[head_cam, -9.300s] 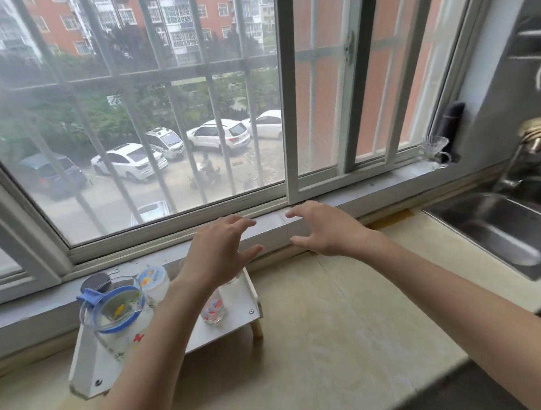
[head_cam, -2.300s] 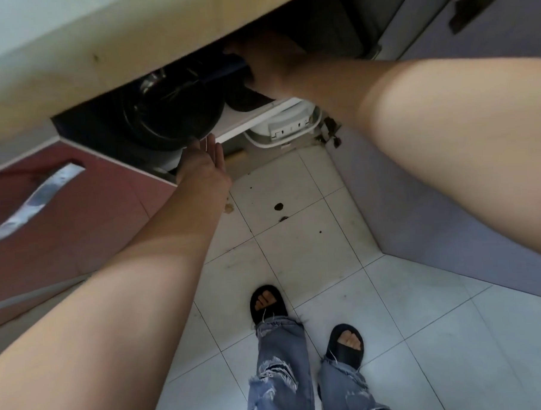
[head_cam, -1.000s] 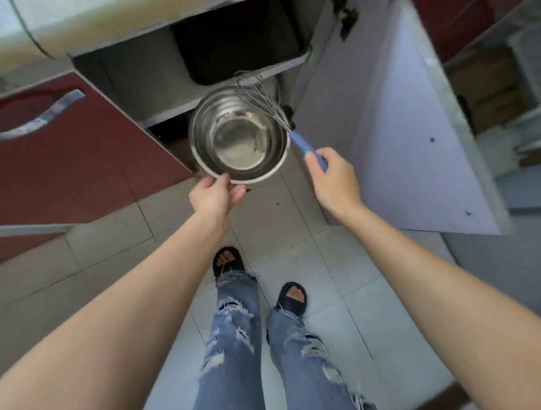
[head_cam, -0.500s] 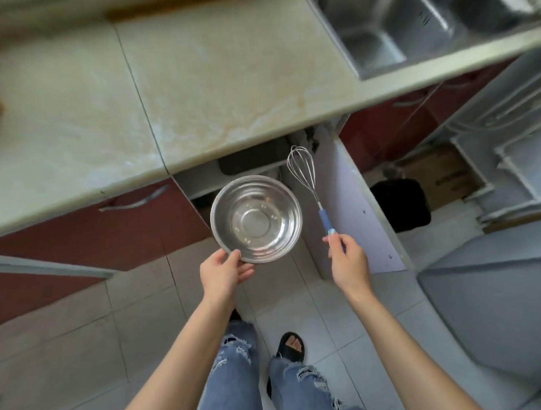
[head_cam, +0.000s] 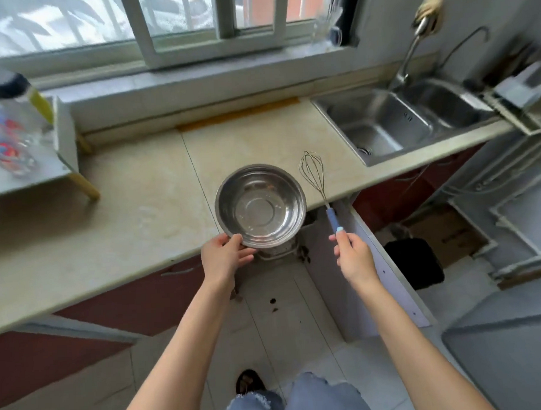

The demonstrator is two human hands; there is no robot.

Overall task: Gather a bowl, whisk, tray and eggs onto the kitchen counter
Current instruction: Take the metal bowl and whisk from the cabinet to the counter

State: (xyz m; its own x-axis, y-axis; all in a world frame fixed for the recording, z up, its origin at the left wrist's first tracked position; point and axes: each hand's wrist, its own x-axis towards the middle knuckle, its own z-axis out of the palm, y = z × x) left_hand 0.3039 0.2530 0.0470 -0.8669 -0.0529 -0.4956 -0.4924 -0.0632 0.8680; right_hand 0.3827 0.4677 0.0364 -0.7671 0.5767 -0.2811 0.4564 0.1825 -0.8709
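My left hand (head_cam: 223, 256) grips the near rim of a shiny steel bowl (head_cam: 261, 205), held over the front edge of the beige kitchen counter (head_cam: 133, 210). My right hand (head_cam: 353, 254) pinches the end of the blue handle of a wire whisk (head_cam: 319, 187), whose wire head points away from me over the counter edge, just right of the bowl. No eggs or tray for the task are in sight.
A double steel sink (head_cam: 395, 122) with a tap lies at the right. A small white stand (head_cam: 28, 153) with glasses and a jug sits at the counter's left. Below, a cabinet door (head_cam: 374, 262) stands open by my right arm; a black bin (head_cam: 414, 266) stands beyond it.
I took the bowl and whisk out of the lower cabinet and raised them; in the last half second they moved up and forward, from below the counter to over its front edge.
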